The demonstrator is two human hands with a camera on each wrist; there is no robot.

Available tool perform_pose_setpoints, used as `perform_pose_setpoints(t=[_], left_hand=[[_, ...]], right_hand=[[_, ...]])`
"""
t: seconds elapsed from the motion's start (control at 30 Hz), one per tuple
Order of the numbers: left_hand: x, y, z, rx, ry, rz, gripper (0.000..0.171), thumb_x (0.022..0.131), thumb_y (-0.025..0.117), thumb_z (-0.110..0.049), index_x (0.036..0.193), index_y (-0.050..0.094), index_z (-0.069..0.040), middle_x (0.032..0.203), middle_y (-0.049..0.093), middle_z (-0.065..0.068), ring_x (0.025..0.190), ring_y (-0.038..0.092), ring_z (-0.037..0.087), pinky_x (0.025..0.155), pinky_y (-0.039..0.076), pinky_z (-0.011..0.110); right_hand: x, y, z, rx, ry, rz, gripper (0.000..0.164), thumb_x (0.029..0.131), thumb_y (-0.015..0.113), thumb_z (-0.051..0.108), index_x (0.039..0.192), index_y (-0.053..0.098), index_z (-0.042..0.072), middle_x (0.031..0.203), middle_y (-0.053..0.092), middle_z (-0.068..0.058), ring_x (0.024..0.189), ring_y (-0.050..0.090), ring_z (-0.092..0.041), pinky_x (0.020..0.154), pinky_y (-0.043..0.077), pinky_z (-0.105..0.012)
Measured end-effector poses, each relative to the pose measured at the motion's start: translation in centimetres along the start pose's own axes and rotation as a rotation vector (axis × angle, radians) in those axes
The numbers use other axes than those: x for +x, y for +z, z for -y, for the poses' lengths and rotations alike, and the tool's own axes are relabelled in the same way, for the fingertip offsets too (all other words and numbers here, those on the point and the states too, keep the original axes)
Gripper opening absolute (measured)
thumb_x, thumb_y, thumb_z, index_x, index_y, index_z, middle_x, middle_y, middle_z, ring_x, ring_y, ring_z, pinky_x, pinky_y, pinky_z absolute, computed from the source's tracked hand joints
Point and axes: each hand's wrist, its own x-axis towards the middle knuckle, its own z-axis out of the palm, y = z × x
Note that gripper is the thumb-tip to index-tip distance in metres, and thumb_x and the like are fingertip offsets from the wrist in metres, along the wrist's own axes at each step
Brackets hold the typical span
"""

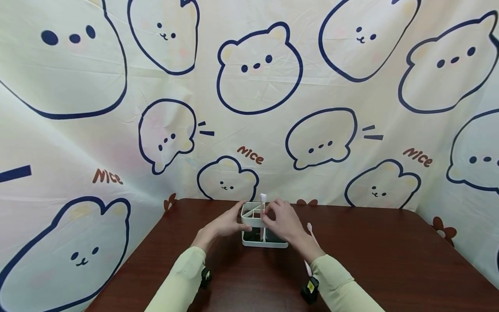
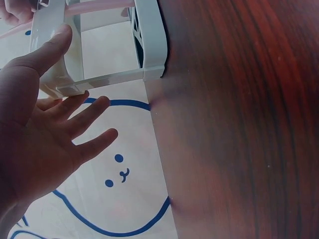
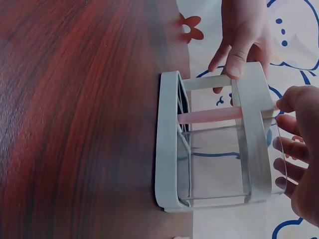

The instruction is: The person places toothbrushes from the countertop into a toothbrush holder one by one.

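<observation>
A white toothbrush holder [image 1: 252, 222] with a divided upper ring stands on the table. My left hand [image 1: 224, 224] grips its left side, thumb [image 2: 55, 47] on the front of the upper ring and the other fingers behind or spread. A pink toothbrush [image 1: 263, 198] stands upright in one compartment, head up, its handle [image 3: 212, 115] reaching down to the base. My right hand [image 1: 286, 222] pinches this toothbrush between thumb and index finger just above the ring. Its other fingers hang beside a clear cup [image 3: 219, 174] in the holder's right part.
A second toothbrush [image 1: 310, 227] lies on the dark brown wooden table [image 1: 370, 255], partly hidden under the right forearm. Behind the table hangs a pale cloth [image 1: 259, 93] with cartoon bear faces. Black wrist cameras [image 1: 310, 291] sit on both sleeves.
</observation>
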Motion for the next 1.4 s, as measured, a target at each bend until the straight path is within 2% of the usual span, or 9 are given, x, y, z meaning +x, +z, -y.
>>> perform_pose_setpoints(t=[0.3, 0.4, 0.7, 0.93, 1.13, 1.4], left_hand=[[0.0, 0.1, -0.1, -0.002, -0.011, -0.010, 0.087, 0.086, 0.078, -0.029, 0.154, 0.026, -0.023, 0.149, 0.044, 0.010, 0.127, 0.047, 0.027, 0.114, 0.033, 0.060], [0.0, 0.1, -0.2, -0.004, -0.010, -0.011, 0.087, 0.086, 0.078, -0.028, 0.155, 0.026, -0.023, 0.149, 0.044, 0.009, 0.128, 0.047, 0.027, 0.115, 0.032, 0.059], [0.0, 0.2, -0.2, 0.013, -0.021, -0.019, 0.088, 0.086, 0.079, -0.029, 0.155, 0.025, -0.020, 0.150, 0.043, 0.011, 0.131, 0.046, 0.028, 0.115, 0.032, 0.060], [-0.1, 0.2, -0.2, 0.029, -0.038, -0.025, 0.090, 0.086, 0.078, -0.029, 0.157, 0.022, -0.021, 0.157, 0.036, 0.011, 0.137, 0.041, 0.029, 0.116, 0.030, 0.060], [-0.1, 0.1, -0.1, 0.026, -0.030, -0.022, 0.091, 0.086, 0.078, -0.031, 0.157, 0.022, -0.021, 0.157, 0.036, 0.012, 0.137, 0.042, 0.029, 0.116, 0.030, 0.059], [-0.1, 0.1, 0.0, 0.017, -0.013, -0.016, 0.091, 0.086, 0.078, -0.030, 0.157, 0.021, -0.021, 0.157, 0.035, 0.010, 0.137, 0.041, 0.028, 0.116, 0.030, 0.059]], right_hand=[[-0.6, -0.9, -0.9, 0.042, 0.056, -0.006, 0.011, 0.090, 0.070, 0.029, 0.091, 0.070, 0.018, 0.103, 0.065, -0.002, 0.096, 0.056, -0.022, 0.084, 0.051, -0.039], [-0.8, -1.2, -1.2, 0.038, 0.064, -0.016, 0.010, 0.090, 0.070, 0.028, 0.091, 0.070, 0.018, 0.102, 0.065, -0.001, 0.095, 0.055, -0.021, 0.082, 0.051, -0.037], [-1.2, -2.1, -1.7, 0.055, 0.059, -0.045, 0.008, 0.091, 0.069, 0.024, 0.092, 0.070, 0.016, 0.098, 0.064, -0.001, 0.090, 0.053, -0.019, 0.078, 0.049, -0.034], [-1.7, -2.6, -2.5, 0.047, 0.046, -0.077, 0.007, 0.090, 0.070, 0.023, 0.092, 0.070, 0.016, 0.099, 0.064, -0.001, 0.091, 0.052, -0.019, 0.077, 0.047, -0.034], [-2.1, -3.0, -3.1, 0.050, 0.042, -0.093, 0.008, 0.089, 0.071, 0.022, 0.092, 0.069, 0.015, 0.099, 0.064, -0.002, 0.095, 0.056, -0.021, 0.081, 0.049, -0.038], [-2.9, -3.7, -3.9, 0.062, 0.097, -0.061, 0.009, 0.089, 0.072, 0.023, 0.094, 0.070, 0.015, 0.101, 0.065, -0.003, 0.099, 0.058, -0.025, 0.088, 0.052, -0.044]])
